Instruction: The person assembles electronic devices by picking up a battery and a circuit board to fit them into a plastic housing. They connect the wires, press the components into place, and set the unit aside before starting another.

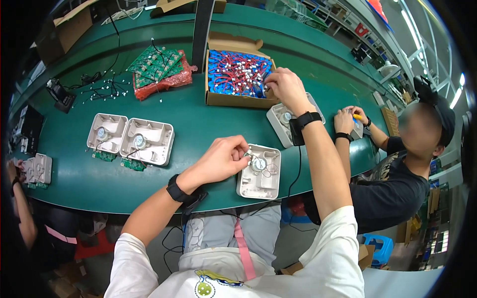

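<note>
A white plastic housing [259,185] lies open side up on the bench before me, with a round speaker [258,164] and thin wires inside. At its upper left corner my left hand [223,156] pinches a small white wire connector [249,153]. My right hand [287,89] reaches to the right side of a cardboard box [238,100], its fingers closed at the edge. What they grip there is too small to make out. Blue-wrapped battery packs [218,74] with red leads and white connectors fill that box. Partly behind my right wrist sits another white housing [280,128].
Two more housings [149,149] with speakers and green boards lie at left. Behind them, green circuit boards [156,64] rest on red bubble wrap [164,85], near scattered small connectors [107,90]. A co-worker [392,164] works at right; another person's hand [14,169] shows far left.
</note>
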Motion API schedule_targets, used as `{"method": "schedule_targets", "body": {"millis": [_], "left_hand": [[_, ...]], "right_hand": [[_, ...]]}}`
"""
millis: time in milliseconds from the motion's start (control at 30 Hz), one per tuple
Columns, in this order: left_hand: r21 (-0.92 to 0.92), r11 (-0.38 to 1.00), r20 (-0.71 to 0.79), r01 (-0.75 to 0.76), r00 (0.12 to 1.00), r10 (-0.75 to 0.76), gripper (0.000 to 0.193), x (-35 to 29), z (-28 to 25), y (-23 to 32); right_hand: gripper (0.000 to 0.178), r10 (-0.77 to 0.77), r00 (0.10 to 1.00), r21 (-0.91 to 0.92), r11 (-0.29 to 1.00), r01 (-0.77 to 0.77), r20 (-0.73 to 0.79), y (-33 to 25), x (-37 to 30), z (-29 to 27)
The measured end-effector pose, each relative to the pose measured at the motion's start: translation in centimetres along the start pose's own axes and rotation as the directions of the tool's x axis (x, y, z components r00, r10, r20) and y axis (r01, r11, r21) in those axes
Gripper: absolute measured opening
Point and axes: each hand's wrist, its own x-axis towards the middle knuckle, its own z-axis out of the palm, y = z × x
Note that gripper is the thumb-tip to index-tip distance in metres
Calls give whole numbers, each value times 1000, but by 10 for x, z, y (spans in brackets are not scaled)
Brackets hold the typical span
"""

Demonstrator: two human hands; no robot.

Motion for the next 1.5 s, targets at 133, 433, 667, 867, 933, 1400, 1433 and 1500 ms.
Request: {"method": "schedule_targets", "body": {"millis": [133,433,667,867,933,1400,1433,1500], "left_hand": [[-1,1000,16,-21,1000,21,15,5,2,3],[-25,998,41,61,997,-60,14,9,-2,12],[-28,997,43,76,996,-75,13,14,5,11],[-59,994,46,90,995,-87,14,13,3,8],[-67,994,42,91,995,-88,14,12,2,7],[9,998,38,59,998,-59,15,6,-4,12],[9,998,44,58,997,-58,15,5,-6,12],[7,998,45,66,997,-66,15,5,-7,11]], "right_hand": [[23,-149,989,-56,987,148,-14,8,-1,-1],[17,-240,970,-27,970,241,39,13,5,3],[19,27,994,432,902,20,-104,21,2,3],[29,373,926,813,520,-261,58,27,9,-38],[34,371,927,935,346,-82,-56,25,10,-44],[41,516,690,823,53,565,-507,-114,-101,-133],[44,514,689,798,-14,603,-511,-127,-117,-135],[49,478,680,750,-64,658,-556,-150,-143,-142]]}}
